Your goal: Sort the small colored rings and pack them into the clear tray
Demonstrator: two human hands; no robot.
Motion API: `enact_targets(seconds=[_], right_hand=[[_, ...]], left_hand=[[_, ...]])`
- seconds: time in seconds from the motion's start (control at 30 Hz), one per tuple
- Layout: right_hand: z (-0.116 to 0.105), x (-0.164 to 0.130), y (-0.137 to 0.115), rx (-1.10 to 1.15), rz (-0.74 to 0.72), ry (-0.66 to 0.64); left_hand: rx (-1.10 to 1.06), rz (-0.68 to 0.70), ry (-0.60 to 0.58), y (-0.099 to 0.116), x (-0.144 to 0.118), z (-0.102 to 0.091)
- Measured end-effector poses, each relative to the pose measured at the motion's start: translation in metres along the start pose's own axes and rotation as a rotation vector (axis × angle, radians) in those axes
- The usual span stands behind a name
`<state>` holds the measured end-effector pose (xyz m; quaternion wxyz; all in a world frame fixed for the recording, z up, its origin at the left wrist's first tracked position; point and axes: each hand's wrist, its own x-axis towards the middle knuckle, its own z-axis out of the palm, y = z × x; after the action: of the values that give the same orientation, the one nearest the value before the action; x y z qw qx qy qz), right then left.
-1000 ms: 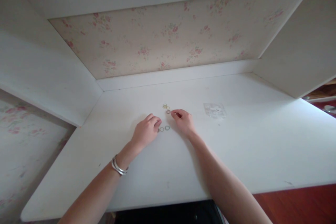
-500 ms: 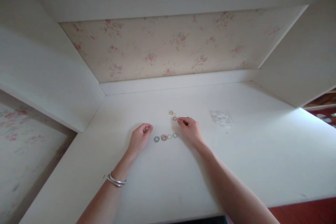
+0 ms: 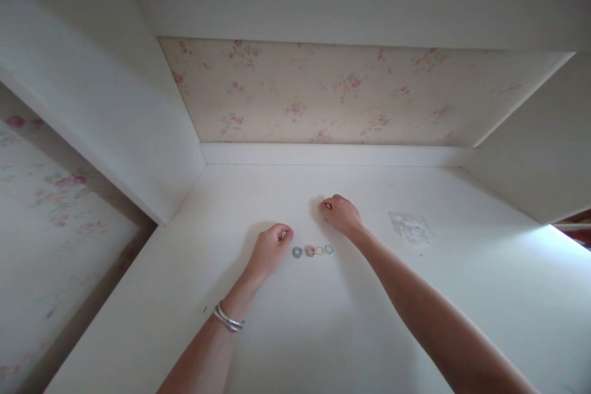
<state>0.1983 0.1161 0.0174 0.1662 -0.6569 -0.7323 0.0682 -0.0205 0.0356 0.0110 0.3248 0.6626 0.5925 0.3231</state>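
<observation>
My left hand (image 3: 271, 250) is closed, thumb and forefinger pinched together; whether anything small is between them I cannot tell. Just right of its fingertips, a row of small rings lies on the white tabletop (image 3: 295, 326): a grey ring (image 3: 293, 253), reddish-pink rings (image 3: 306, 252), a thin yellowish ring (image 3: 316, 252) and a pale green ring (image 3: 325, 250). Farther back, my right hand (image 3: 342, 215) is also pinched shut, its fingertips down near the tabletop. What it holds, if anything, is hidden. Silver bangles (image 3: 228, 318) circle my left wrist.
A clear plastic bag (image 3: 410, 227) lies on the right part of the tabletop. White panels (image 3: 170, 154) rise at the left and right. Behind runs a low white ledge (image 3: 341, 154) below floral wallpaper (image 3: 318, 92). A tiny dark mark (image 3: 205, 309) is left of my wrist.
The view has shifted left. My right hand has moved slightly back, over where the yellow and pink rings lay; those rings no longer show. My left hand stays pinched beside the row.
</observation>
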Motion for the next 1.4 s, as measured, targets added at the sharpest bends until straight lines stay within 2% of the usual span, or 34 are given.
enact_targets(seconds=[0.23, 0.73, 1.0, 1.17, 1.4], right_hand=[[0.008, 0.002, -0.006, -0.058, 0.03, -0.037], [0.0, -0.006, 0.002, -0.122, 0.064, -0.098], [-0.015, -0.001, 0.011, -0.273, -0.081, -0.143], [-0.018, 0.003, 0.016, -0.256, -0.11, -0.229], [-0.016, 0.006, 0.018, -0.197, -0.111, -0.242]], left_hand=[[0.015, 0.044, -0.006, -0.003, 0.0, 0.0], [-0.002, 0.052, -0.005, -0.011, 0.002, 0.004], [0.003, 0.056, -0.007, -0.007, 0.001, 0.002], [-0.002, 0.05, -0.006, -0.009, 0.001, 0.003], [0.002, 0.055, -0.011, -0.007, 0.0, 0.002]])
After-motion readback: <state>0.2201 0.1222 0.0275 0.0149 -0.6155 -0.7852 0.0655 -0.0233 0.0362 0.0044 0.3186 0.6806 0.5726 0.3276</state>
